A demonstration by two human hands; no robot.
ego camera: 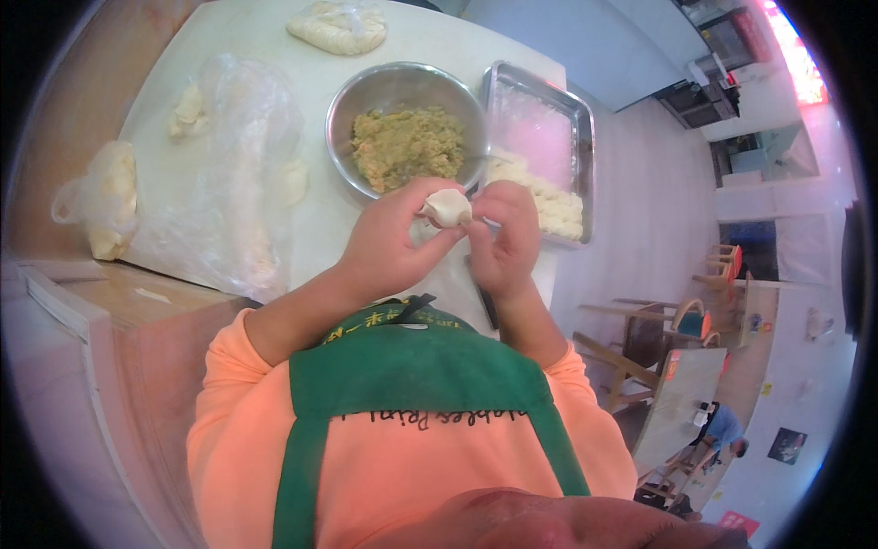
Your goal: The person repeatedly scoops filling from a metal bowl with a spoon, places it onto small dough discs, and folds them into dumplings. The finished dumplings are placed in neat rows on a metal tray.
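Observation:
A small dough wrapper, folded into a dumpling (447,208), is held between my hands just below a steel bowl. My left hand (398,237) cups its left side with thumb and fingers. My right hand (506,237) pinches its right edge with the fingertips. The steel mixing bowl (343,141) contains a yellow-green minced filling (409,147). To the bowl's right, a metal tray (588,137) carries rows of pale dumplings (559,214) at its near end. Whether filling is inside the held wrapper is hard to see.
Plastic film (240,158) covers dough on the white table (309,257) at left. Bagged dough lies at the left edge (113,199) and far side (336,29). A dark, narrow object (488,302) lies partly behind my right wrist. A person (726,429) sits far off at right.

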